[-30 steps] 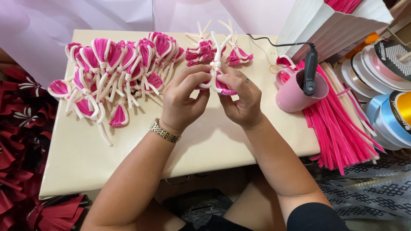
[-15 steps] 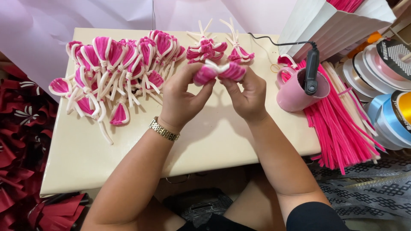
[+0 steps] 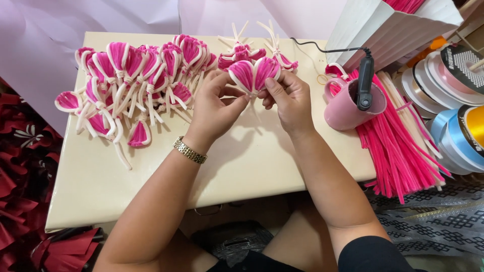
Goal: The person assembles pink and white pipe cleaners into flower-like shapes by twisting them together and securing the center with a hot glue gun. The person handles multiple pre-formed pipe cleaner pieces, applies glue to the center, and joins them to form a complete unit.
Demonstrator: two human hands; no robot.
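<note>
Above the middle of the worktop (image 3: 242, 166), the left hand (image 3: 214, 108) and right hand (image 3: 290, 100) each pinch one side of a pink two-petal piece (image 3: 253, 74), equally close, petals fanning away, stem hidden. Beyond lies the finished pile (image 3: 136, 80).

You've got nice bright, even light here, seemingly from overhead. Soft shadows sit just under your forearms on the cream table (image 3: 242, 166). Focus is sharp in the middle, no motion blur, a bit of wide-angle stretch at the edges.
</note>
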